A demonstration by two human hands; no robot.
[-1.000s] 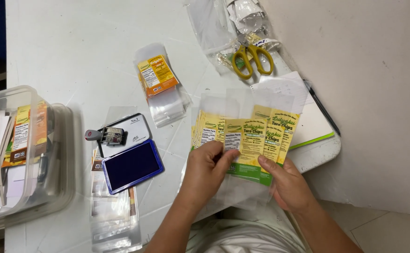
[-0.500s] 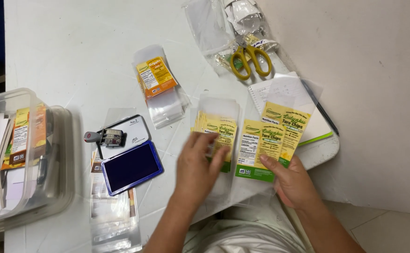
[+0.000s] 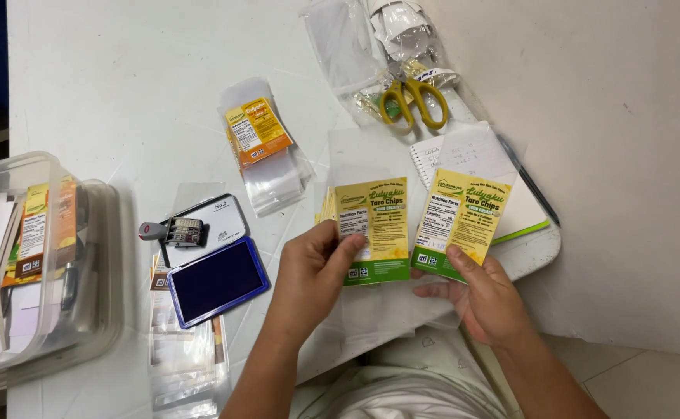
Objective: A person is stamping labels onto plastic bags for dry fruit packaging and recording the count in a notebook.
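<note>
My left hand (image 3: pixel 313 275) grips a stack of clear pouches with yellow-and-green labels (image 3: pixel 371 225), holding it by its lower left corner above the white table (image 3: pixel 123 93). My right hand (image 3: pixel 483 299) pinches a single clear pouch with the same yellow-and-green label (image 3: pixel 460 221) by its bottom edge, a little to the right of the stack and apart from it. Both label faces point up at the camera.
An open blue ink pad (image 3: pixel 216 275) and a date stamp (image 3: pixel 177 230) lie left of my left hand. Orange-labelled pouches (image 3: pixel 266 151) lie further back. Yellow scissors (image 3: pixel 411 97), a notebook (image 3: pixel 511 202) and a clear plastic bin (image 3: pixel 37 264) surround the spot.
The fanned pouches have been split: my right hand drew one pouch off to the right, and my left hand squared up the rest into a stack.
</note>
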